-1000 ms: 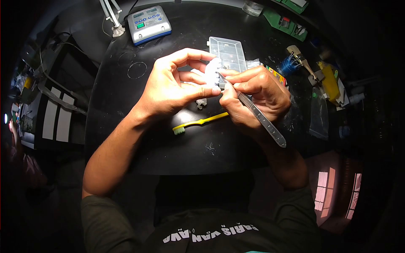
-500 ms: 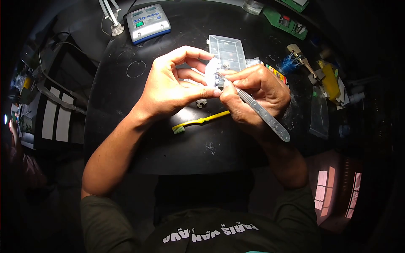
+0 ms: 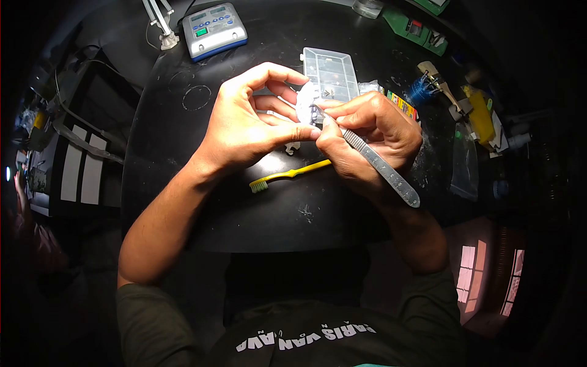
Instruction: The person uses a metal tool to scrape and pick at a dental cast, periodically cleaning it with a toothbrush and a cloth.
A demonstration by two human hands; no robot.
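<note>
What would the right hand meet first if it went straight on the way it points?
The small white piece pinched in the left hand: the right hand points up-left, and its metal tool has its tip at that piece, seemingly touching. Depth is unclear.

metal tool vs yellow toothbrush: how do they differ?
The metal tool is grey, the toothbrush yellow with green bristles. The metal tool is gripped in the right hand, its tip at the white piece; the toothbrush lies free on the black table. Both are long and slim.

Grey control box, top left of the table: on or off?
On: the control box has a lit green screen.
</note>
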